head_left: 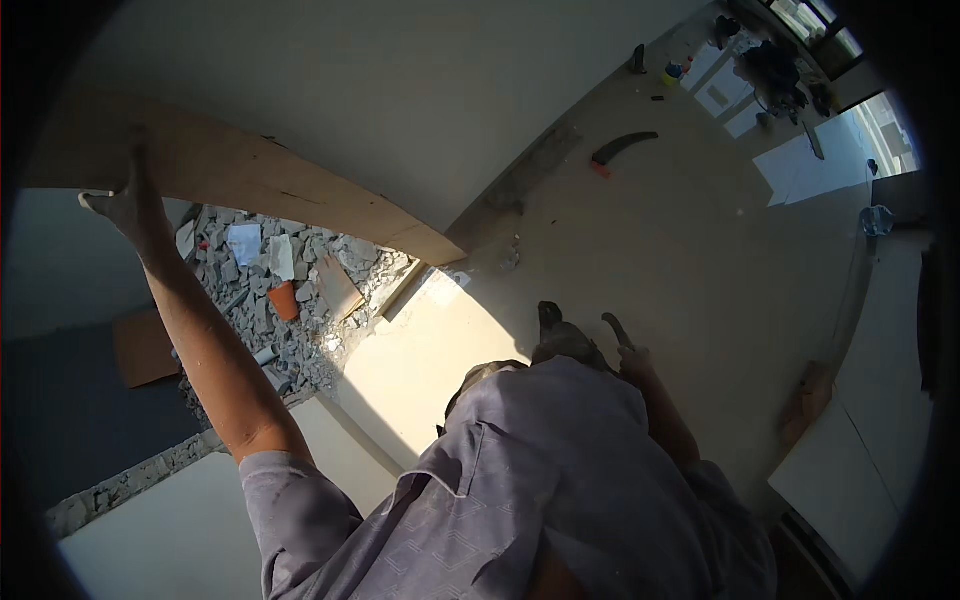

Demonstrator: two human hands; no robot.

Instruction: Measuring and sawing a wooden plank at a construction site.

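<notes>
My left hand [128, 205] is raised high at the left. Its fingers are spread over a long, light-brown wooden board [300, 195], which it holds flat against the pale wall [400, 90]. The board runs from the left edge down to the right, ending near the wall's corner. My right hand [636, 362] hangs low beside my hip, closed on a dark curved tool [616, 328] whose tip points up and to the left. My grey shirt [540, 470] hides much of the right arm. A dark shoe [550, 316] shows just ahead of my body.
A heap of grey rubble [290, 300] with paper scraps and an orange pot [285, 300] lies under the board. A black curved tool [622, 148] lies on the beige floor. White sheets [800, 168] and small items sit at the far right, near bright windows.
</notes>
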